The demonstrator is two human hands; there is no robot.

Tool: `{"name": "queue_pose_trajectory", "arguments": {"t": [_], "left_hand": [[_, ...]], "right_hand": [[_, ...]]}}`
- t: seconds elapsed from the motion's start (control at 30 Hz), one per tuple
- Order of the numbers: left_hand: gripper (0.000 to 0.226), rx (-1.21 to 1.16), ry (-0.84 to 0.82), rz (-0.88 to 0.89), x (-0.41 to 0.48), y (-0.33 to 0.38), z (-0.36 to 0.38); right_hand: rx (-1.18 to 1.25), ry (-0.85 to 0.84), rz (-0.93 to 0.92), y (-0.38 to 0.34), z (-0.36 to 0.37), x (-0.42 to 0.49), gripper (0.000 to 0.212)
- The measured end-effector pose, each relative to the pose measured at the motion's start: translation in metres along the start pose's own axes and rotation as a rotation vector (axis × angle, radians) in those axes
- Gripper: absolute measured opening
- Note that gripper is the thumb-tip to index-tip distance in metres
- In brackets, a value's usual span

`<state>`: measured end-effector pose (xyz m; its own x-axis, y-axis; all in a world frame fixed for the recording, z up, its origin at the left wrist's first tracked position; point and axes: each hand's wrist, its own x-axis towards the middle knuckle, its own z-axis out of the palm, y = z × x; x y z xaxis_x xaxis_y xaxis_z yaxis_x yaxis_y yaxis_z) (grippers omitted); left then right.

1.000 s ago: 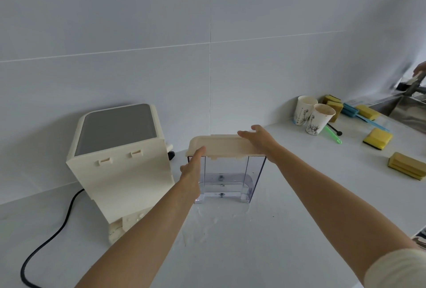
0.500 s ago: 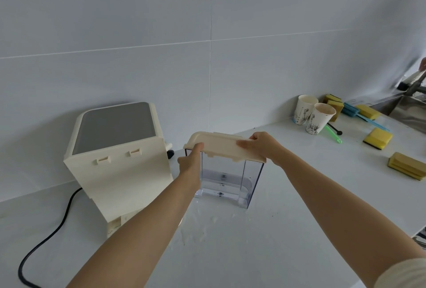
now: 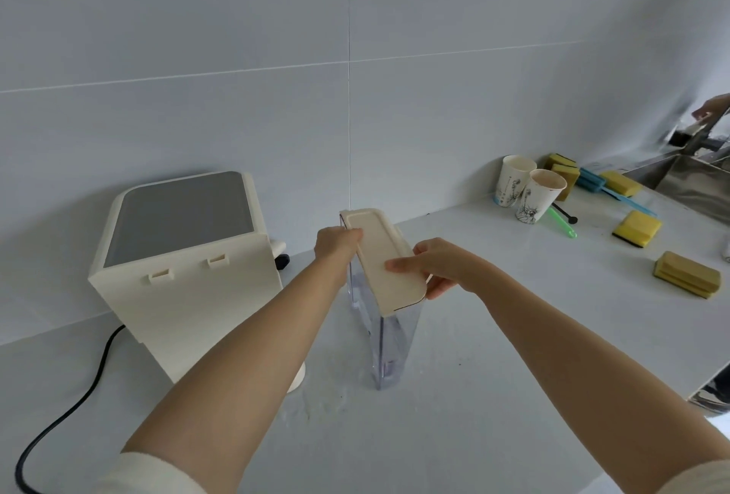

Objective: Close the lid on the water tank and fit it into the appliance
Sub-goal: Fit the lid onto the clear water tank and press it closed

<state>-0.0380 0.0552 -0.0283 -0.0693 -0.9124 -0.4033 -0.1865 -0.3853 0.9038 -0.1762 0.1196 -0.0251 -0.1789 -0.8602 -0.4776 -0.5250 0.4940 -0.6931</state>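
A clear plastic water tank stands on the white counter, narrow end toward me, with its cream lid lying flat on top. My left hand grips the tank's far left edge at the lid. My right hand holds the near right end of the lid, fingers over it and thumb beneath. The cream appliance with a grey top stands to the left, its back panel with two small tabs facing me.
A black power cord runs from the appliance to the left. Two paper cups, several yellow sponges and blue and green brushes lie at the right. A steel sink is at far right, with another person's hand above it. Water drops speckle the counter near the tank.
The tank has turned from broadside to end-on toward me, held in both hands. The lid now lies flat on it, and my right hand has shifted to its near end.
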Motion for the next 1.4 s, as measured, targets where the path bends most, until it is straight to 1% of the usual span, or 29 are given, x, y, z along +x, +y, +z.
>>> {"name": "queue_pose_trajectory", "arguments": {"t": [0.13,0.17,0.23,0.3,0.33,0.4,0.43,0.47,0.53,0.6,0.7,0.83,0.97,1.07,1.2,1.4], "left_hand": [[0.011,0.047,-0.121,0.070,0.005,0.002,0.000],[0.009,0.048,-0.139,0.081,0.006,0.002,0.000],[0.010,0.054,-0.161,0.091,0.004,0.003,-0.002],[0.011,0.072,-0.177,0.086,-0.006,0.006,-0.004],[0.017,0.096,-0.186,0.082,-0.011,0.008,-0.005],[0.047,0.142,-0.192,0.079,-0.026,0.010,-0.007],[0.061,0.158,-0.190,0.085,-0.034,0.010,-0.007],[0.067,0.176,-0.194,0.103,-0.042,0.009,-0.007],[0.070,0.193,-0.215,0.106,-0.055,0.006,-0.006],[0.074,0.208,-0.228,0.095,-0.064,0.000,-0.002],[0.080,0.266,-0.194,0.116,-0.067,-0.012,0.005],[0.094,0.359,-0.163,0.200,-0.068,-0.027,0.014],[0.098,0.551,-0.101,0.295,-0.067,-0.031,0.017],[0.101,0.698,-0.066,0.305,-0.066,-0.030,0.018],[0.103,0.779,-0.068,0.306,-0.062,-0.028,0.016],[0.092,0.847,-0.118,0.340,-0.054,-0.025,0.004]], "right_hand": [[0.008,-0.033,0.003,-0.001,0.006,0.001,0.055],[-0.003,-0.046,0.006,-0.002,0.006,0.001,0.056],[-0.054,-0.078,0.002,-0.004,0.004,-0.001,0.054],[-0.110,-0.071,-0.021,-0.008,0.000,-0.003,0.051],[-0.115,-0.039,-0.038,-0.010,-0.002,-0.002,0.054],[-0.092,0.060,-0.076,-0.016,-0.007,0.002,0.067],[-0.082,0.097,-0.109,-0.019,-0.009,0.004,0.068],[-0.081,0.122,-0.153,-0.024,-0.010,0.007,0.066],[-0.144,0.141,-0.238,-0.032,-0.010,0.013,0.058],[-0.240,0.121,-0.282,-0.040,-0.007,0.019,0.052],[-0.381,0.068,-0.279,-0.047,0.001,0.030,0.048],[-0.513,0.053,-0.275,-0.052,0.007,0.036,0.050],[-0.575,0.061,-0.306,-0.052,0.013,0.040,0.050],[-0.603,0.095,-0.309,-0.053,0.015,0.040,0.048],[-0.599,0.129,-0.292,-0.053,0.013,0.037,0.045],[-0.593,0.168,-0.233,-0.049,0.009,0.035,0.047]]}}
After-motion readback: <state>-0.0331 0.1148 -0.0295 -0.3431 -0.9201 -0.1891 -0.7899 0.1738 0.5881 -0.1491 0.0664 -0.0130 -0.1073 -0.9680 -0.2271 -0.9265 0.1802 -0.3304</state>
